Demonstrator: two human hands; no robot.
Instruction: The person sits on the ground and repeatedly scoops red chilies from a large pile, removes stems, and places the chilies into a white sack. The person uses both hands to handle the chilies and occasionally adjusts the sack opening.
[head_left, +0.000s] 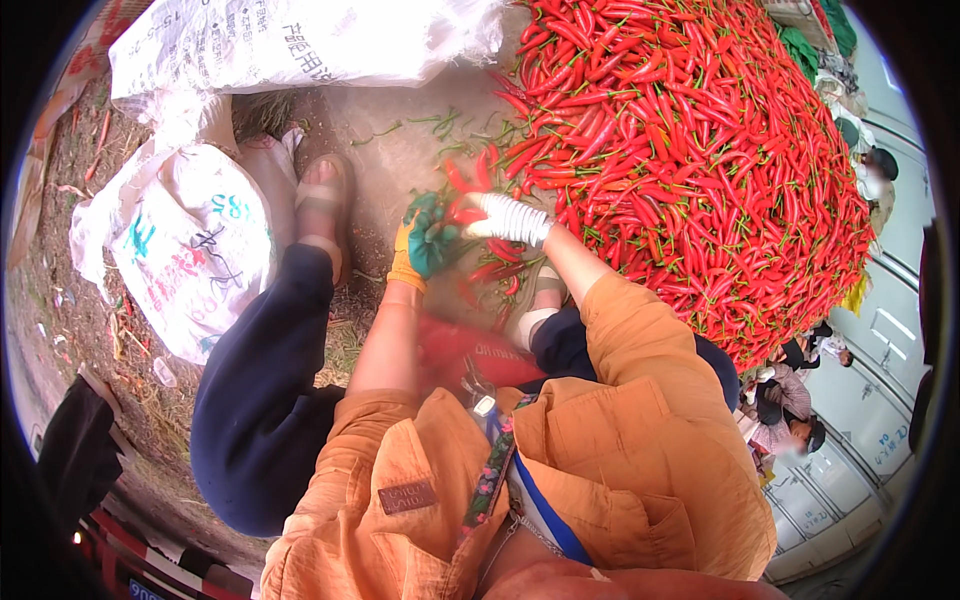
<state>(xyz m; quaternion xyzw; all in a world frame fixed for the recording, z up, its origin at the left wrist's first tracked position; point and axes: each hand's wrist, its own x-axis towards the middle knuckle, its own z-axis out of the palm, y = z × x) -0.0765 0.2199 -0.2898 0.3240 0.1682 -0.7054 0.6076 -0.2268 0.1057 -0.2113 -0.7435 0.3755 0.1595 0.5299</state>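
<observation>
My left hand, in a green-and-yellow work glove, is curled beside my right hand in front of my knees. Blur hides whether its fingers hold anything. On my right hand is a white glove with grey stripes; its fingers are around red chili peppers between the two hands. More red chilies lie on the ground sheet just below. A large heap of red chilies with green stems rises to the right of my hands. Loose green stems are scattered beyond them.
A full white woven sack bearing handwriting stands at left; another printed white sack lies across the top. My sandalled feet flank the work spot. A red bag lies beneath me. Other people are beyond the heap, near white metal doors.
</observation>
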